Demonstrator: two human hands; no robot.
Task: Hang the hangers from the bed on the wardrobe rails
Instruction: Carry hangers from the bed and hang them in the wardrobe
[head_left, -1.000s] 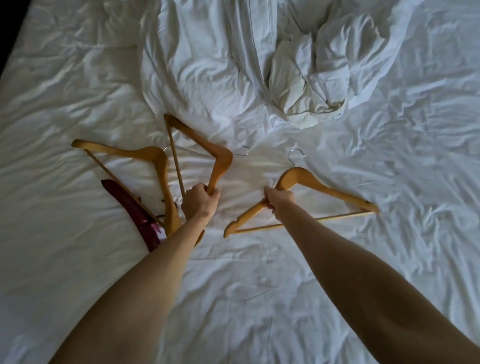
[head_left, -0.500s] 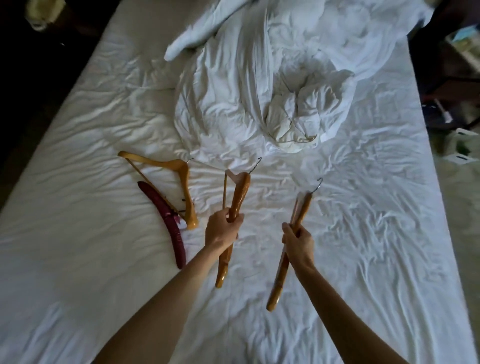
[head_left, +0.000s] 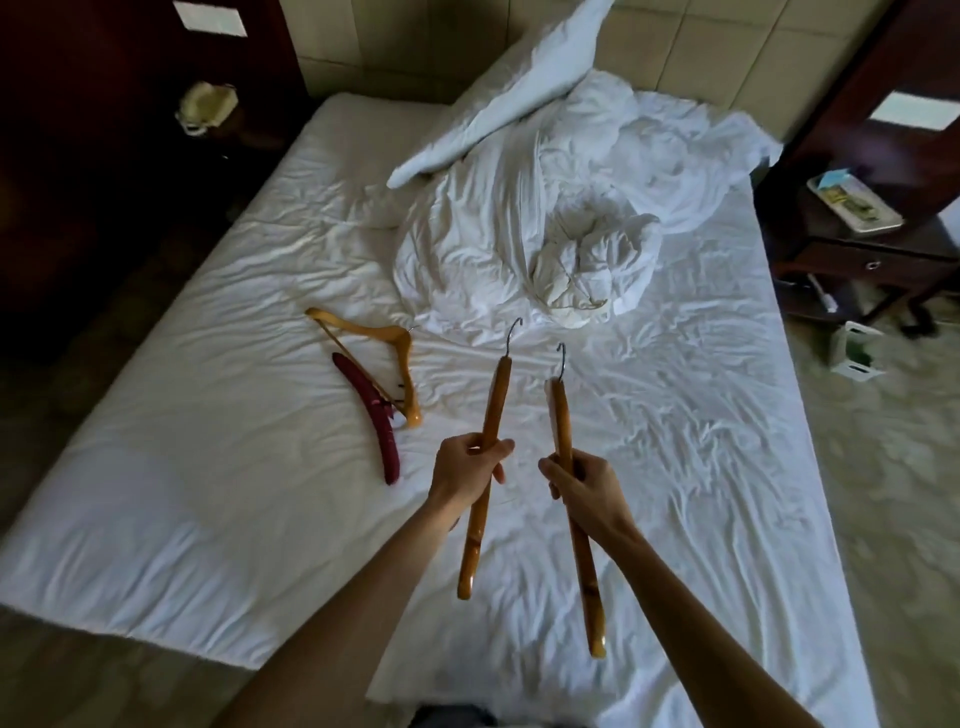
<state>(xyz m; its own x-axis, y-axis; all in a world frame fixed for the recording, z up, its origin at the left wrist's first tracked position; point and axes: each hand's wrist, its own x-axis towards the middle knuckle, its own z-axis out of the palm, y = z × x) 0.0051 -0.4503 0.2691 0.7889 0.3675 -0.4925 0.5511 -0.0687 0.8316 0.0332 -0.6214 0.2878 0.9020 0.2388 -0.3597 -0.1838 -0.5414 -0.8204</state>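
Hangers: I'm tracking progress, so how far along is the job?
Done: nothing hung; no wardrobe rail in view. In hand: left hand and right hand each grip a wooden hanger. Left: another wooden hanger and a dark red hanger on the bed.

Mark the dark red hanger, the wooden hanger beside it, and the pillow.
Dark red hanger (head_left: 370, 410): head view, middle of its arm.
Wooden hanger (head_left: 402, 358): head view, right arm, on bed.
Pillow (head_left: 506, 96): head view, centre.

- Two hangers held at centre frame, the left one (head_left: 491, 410) and the right one (head_left: 562, 415): glossy varnished wood, metal hooks.
- Hanger lying left of centre (head_left: 402, 353): same glossy wood.
- Dark red hanger (head_left: 371, 415) beside it: matt, velvety-looking.
- Bed sheet (head_left: 208, 467): white wrinkled cloth.
- Nightstand, right edge (head_left: 852, 254): dark polished wood.
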